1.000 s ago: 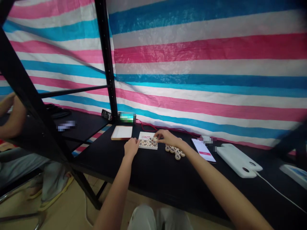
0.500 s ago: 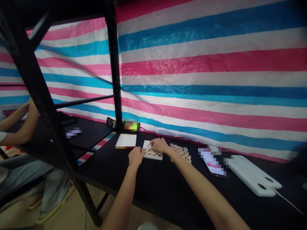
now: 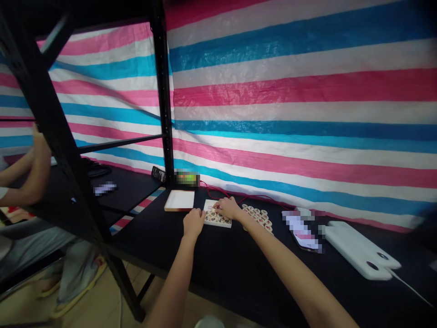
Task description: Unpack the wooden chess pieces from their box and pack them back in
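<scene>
A shallow white box (image 3: 217,223) on the black table holds several round pieces with dark characters. At its left edge my left hand (image 3: 194,222) rests with fingers curled against the rim. Over the box's upper right part is my right hand (image 3: 228,208), its fingertips pinched on a small round piece (image 3: 214,210). Just right of the box lies a cluster of round pieces with red characters (image 3: 258,217). An upturned box lid (image 3: 180,201), white inside, sits to the left of the box.
A phone (image 3: 302,231) and a white device with a cable (image 3: 362,250) lie to the right. Behind the lid stands a lit screen (image 3: 186,177) with a red cable. A black shelf post (image 3: 164,100) rises at the back. At far left are a person's arms (image 3: 30,168).
The fingers of my right hand have shifted slightly over the box. My left hand stays at the edge. The other person's arm at far left has moved.
</scene>
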`<state>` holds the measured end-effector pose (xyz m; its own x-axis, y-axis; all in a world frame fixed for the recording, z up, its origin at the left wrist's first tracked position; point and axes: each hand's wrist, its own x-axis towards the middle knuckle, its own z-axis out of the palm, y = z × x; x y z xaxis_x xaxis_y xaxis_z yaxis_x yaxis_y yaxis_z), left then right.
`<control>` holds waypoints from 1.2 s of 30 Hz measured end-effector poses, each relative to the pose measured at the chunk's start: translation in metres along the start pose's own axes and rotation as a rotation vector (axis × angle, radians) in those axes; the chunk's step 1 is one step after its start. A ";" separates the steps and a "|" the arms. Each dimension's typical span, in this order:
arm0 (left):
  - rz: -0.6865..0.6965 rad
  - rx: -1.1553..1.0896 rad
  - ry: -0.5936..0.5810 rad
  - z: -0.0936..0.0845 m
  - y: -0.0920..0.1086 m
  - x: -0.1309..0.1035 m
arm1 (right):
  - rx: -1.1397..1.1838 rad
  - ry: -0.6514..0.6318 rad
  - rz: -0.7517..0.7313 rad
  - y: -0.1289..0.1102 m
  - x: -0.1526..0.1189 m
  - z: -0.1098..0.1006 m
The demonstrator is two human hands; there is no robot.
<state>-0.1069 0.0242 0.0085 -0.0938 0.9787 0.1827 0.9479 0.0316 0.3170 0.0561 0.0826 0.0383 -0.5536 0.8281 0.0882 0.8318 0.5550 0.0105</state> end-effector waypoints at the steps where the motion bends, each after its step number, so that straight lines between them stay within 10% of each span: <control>1: 0.000 -0.002 -0.002 0.000 0.000 0.000 | -0.002 -0.001 -0.003 0.000 -0.002 0.000; 36: 0.005 -0.004 0.009 0.004 -0.002 0.004 | 0.029 0.211 -0.163 0.003 -0.060 -0.028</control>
<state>-0.1082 0.0289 0.0043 -0.0917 0.9770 0.1925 0.9470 0.0258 0.3201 0.0932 0.0326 0.0607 -0.6566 0.6946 0.2938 0.7295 0.6839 0.0135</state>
